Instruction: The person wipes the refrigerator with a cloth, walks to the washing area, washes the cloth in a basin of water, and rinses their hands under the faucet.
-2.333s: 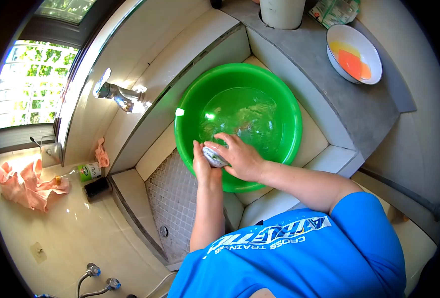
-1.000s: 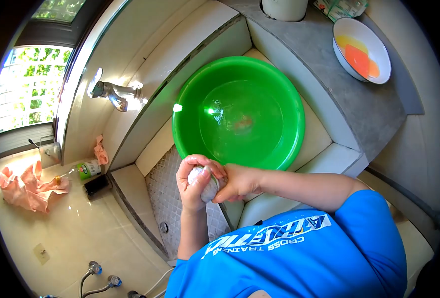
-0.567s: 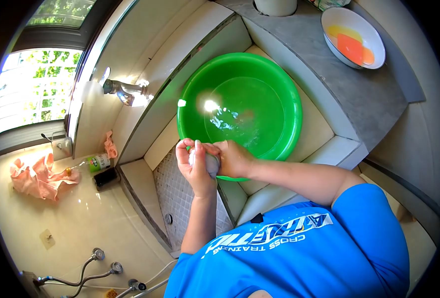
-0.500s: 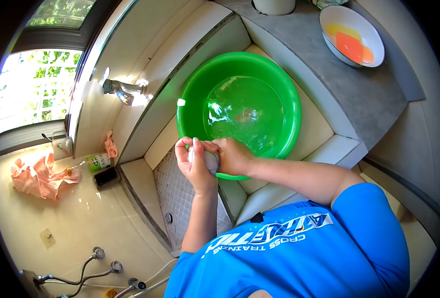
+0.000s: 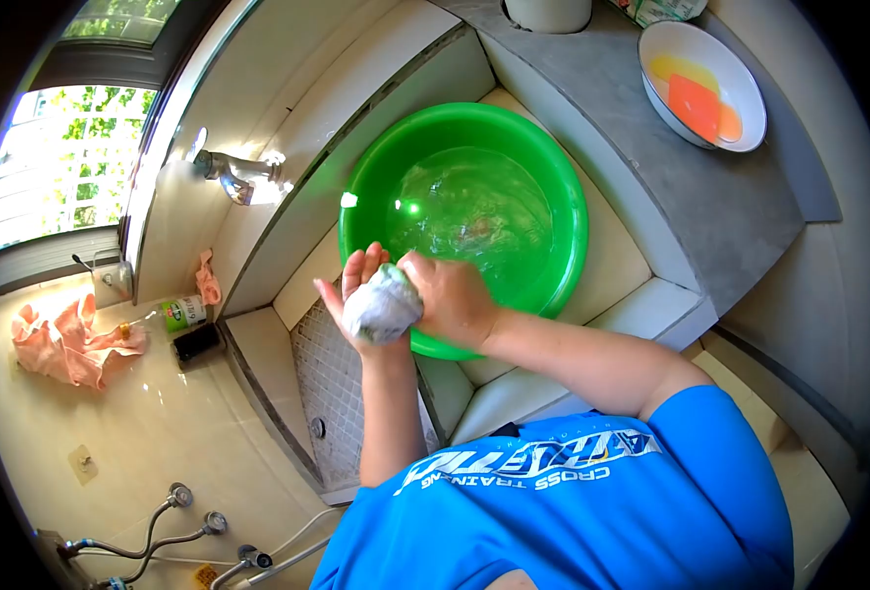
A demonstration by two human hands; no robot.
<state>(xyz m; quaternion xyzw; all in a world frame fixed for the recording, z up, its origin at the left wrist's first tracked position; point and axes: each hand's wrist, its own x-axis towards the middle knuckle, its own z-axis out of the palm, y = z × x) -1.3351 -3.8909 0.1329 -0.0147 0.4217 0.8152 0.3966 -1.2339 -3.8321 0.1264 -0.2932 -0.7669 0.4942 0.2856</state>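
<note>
A wadded white-grey cloth [image 5: 383, 306] with a greenish patch sits in my left hand [image 5: 348, 282], over the near left rim of the green basin [image 5: 565, 169]. My left palm supports it from below, its fingers extended along the far side. Against the right side of the wad, my right hand [image 5: 455, 303] is closed and slightly blurred by motion, its fingers curled at the cloth's edge. Rippled water fills the bottom of the basin, and a faint pinkish spot shows there.
A metal tap [image 5: 233, 175] juts from the wall at left. A white bowl [image 5: 661, 49] with an orange piece stands on the grey ledge [image 5: 602, 88]. At left lie a pink cloth [image 5: 71, 344], a green-labelled bottle [image 5: 181, 314] and a black object [image 5: 197, 344].
My left fingers have opened from around the cloth, leaving much more of it exposed. My right hand has shifted a little lower in the picture. The water ripples more. The whole view has shifted slightly.
</note>
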